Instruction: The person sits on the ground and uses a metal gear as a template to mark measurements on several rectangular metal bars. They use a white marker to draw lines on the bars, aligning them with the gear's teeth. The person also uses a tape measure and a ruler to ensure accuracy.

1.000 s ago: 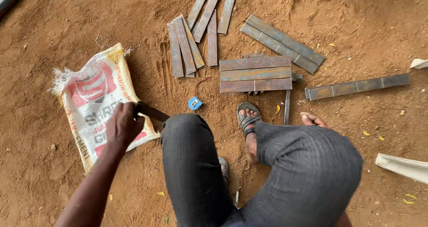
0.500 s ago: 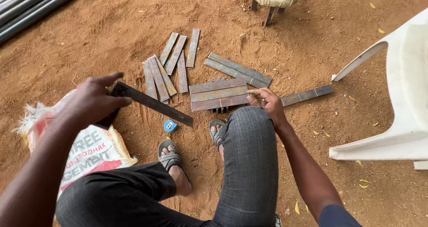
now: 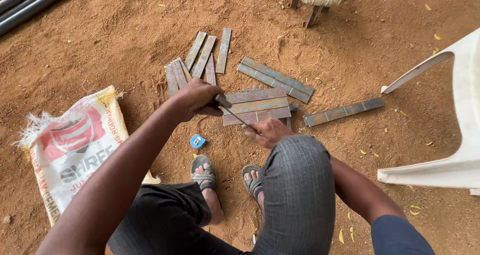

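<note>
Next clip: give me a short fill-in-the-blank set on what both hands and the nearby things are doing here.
1. The left hand grips one end of a dark metal ____.
2. The right hand rests at the edge of the rusty ____ laid side by side.
3. The small tape measure on the dirt is ____ in colour.

Missing words: square; strips; blue

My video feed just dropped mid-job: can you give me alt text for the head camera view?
A seated person's left hand and right hand hold a thin metal rule across three flat steel bars lying side by side on red dirt. More steel strips, a small blue tape measure, a printed sack and a white plastic chair lie around.
</note>
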